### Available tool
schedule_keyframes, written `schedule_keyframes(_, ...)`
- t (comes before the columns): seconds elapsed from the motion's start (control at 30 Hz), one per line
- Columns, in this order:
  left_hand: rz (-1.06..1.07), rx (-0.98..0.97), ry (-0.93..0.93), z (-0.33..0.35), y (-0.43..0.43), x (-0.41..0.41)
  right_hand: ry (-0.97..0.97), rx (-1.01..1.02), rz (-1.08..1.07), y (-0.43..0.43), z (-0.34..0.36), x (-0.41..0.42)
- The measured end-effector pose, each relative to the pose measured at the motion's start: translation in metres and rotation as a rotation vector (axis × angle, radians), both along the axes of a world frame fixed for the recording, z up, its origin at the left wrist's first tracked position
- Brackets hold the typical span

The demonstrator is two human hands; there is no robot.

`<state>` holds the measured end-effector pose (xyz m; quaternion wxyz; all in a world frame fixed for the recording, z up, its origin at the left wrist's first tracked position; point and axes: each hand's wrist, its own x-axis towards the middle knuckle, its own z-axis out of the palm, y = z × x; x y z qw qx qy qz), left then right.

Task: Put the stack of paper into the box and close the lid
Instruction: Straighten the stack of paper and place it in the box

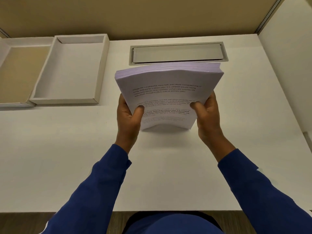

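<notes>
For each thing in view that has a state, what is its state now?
stack of paper: lifted, bowed, held on both sides.
box: open, nothing inside.
lid: off, inside facing up, left of box.
left hand: gripping stack.
right hand: gripping stack.
desk cable flap: closed.

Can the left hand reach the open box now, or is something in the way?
Probably not yet: nothing blocks the path to the box, but the left hand and right hand both grip the stack of paper.
</notes>
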<state>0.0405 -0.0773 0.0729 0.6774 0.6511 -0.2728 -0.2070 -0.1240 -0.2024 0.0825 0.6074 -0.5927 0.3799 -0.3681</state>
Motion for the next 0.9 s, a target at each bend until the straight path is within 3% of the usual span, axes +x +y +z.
schedule_keyframes(0.5,0.123,0.031,0.038,-0.010,-0.010,-0.011,0.036,0.018,-0.068,-0.001,-0.019,0.012)
schedule_keyframes(0.9,0.095,0.039,0.040,-0.018,-0.007,-0.020,0.031,-0.032,-0.063,0.001,-0.031,0.000)
